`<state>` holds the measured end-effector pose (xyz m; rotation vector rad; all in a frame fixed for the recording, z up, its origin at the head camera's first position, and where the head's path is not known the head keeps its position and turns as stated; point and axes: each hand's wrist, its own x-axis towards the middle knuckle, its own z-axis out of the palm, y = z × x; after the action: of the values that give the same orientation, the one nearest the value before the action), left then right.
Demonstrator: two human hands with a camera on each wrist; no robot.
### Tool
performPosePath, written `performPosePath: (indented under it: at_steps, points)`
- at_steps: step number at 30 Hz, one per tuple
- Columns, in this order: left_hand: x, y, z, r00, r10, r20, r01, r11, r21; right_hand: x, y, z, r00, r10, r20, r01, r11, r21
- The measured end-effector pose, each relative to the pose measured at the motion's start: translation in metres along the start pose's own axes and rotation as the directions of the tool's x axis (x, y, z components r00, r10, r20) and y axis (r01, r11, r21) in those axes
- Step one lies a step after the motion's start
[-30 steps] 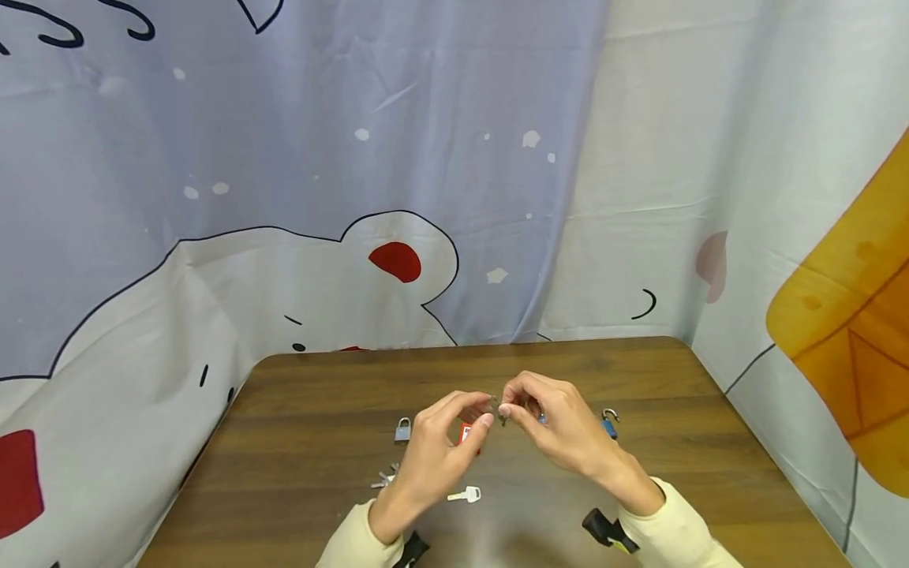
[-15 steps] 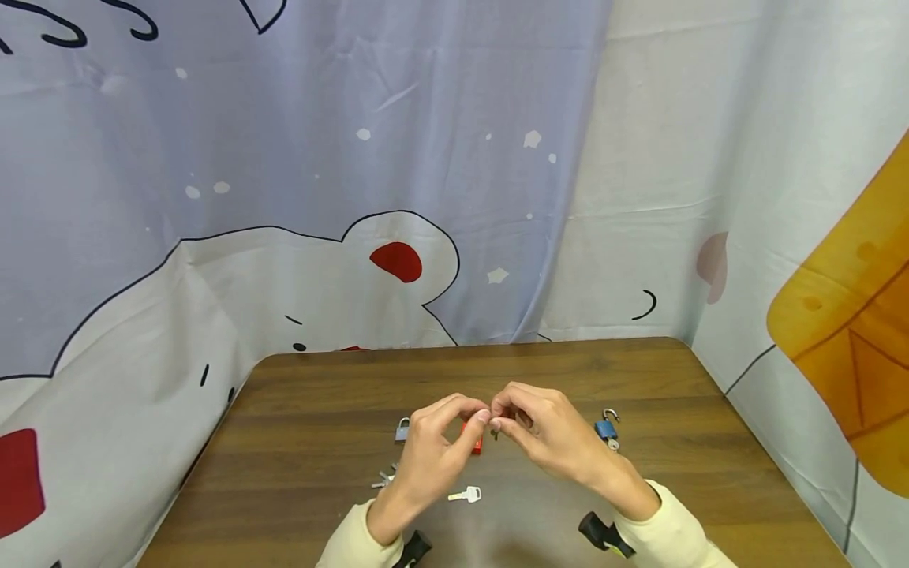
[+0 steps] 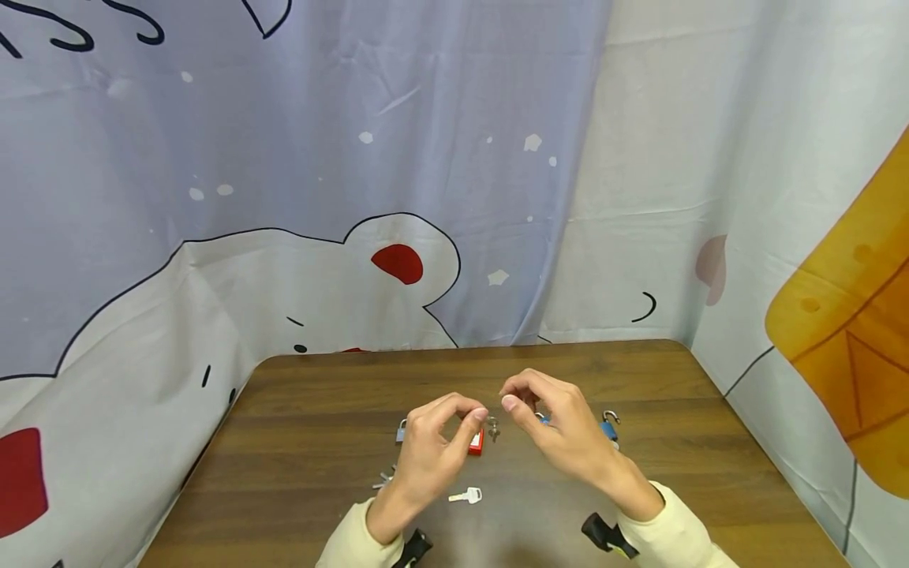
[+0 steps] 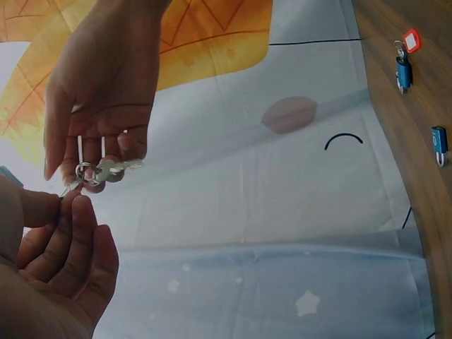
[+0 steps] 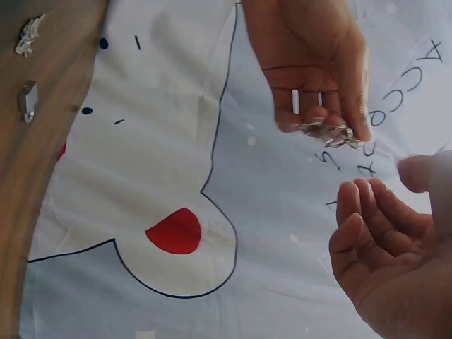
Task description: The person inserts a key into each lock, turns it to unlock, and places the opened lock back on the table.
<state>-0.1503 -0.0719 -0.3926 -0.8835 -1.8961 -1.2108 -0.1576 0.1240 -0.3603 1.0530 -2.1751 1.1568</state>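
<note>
My left hand [image 3: 432,450] pinches a small metal key ring between thumb and forefinger, and its silver keys [image 3: 494,432] hang just right of the fingertips. In the left wrist view the ring and keys [image 4: 106,170] stand out past the fingertips, with the right hand behind them. My right hand [image 3: 561,422] is raised to the right, apart from the keys. Its thumb and fingers are bent loosely with a gap between them, as the right wrist view shows. A red tag [image 3: 476,443] shows beside the left fingertips; whether it is attached to the ring, I cannot tell.
On the wooden table [image 3: 319,426] lie a single key [image 3: 465,495], more keys [image 3: 384,479] and a grey padlock [image 3: 401,431]. A blue padlock [image 3: 608,430] with a raised shackle is at right; another blue padlock [image 3: 543,418] is partly behind the right hand. Curtains surround the table.
The hands met at the key ring half a second ago. Now my right hand has let go and moved up and right, and the keys hang from my left hand.
</note>
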Motion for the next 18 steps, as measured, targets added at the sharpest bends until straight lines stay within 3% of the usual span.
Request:
performPosePath:
  at_steps: [3,11,18]
  points:
    - [0.0,0.0,-0.001,1.0,-0.004,-0.003,0.003,1.0,-0.011,-0.003,0.003,0.003,1.0,0.003,-0.004,-0.003,1.0,0.005]
    - [-0.004,-0.001,-0.002,0.999,-0.033,0.006,0.033,0.999,-0.015,-0.016,0.009,0.022,0.996,-0.035,0.081,0.036,0.999,-0.006]
    - [-0.005,-0.001,-0.001,0.998,-0.056,0.023,0.056,0.998,-0.02,-0.021,0.012,0.029,0.992,-0.102,0.071,0.102,0.995,0.007]
